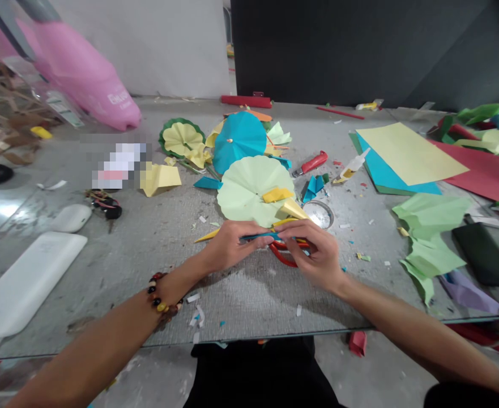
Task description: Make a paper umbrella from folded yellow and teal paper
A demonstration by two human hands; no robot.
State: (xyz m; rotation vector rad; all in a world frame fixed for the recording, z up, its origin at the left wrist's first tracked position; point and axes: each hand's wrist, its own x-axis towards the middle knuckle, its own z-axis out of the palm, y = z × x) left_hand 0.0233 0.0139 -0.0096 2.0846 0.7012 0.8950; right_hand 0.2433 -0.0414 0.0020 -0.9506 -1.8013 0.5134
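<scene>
Between my two hands is a small folded strip of blue paper. My left hand pinches its left end with thumb and fingers, and a beaded bracelet circles that wrist. The fingertips of my right hand close on the strip's right end. Under my right hand lie red-handled scissors, partly covered. Just beyond my hands rests a scalloped pale green paper circle with yellow folded pieces on it. Behind that stands a blue paper cone shape.
A red utility knife, a glue bottle and a tape roll lie right of centre. Coloured sheets and crumpled green paper are further right. At left are a white power bank and a pink bottle.
</scene>
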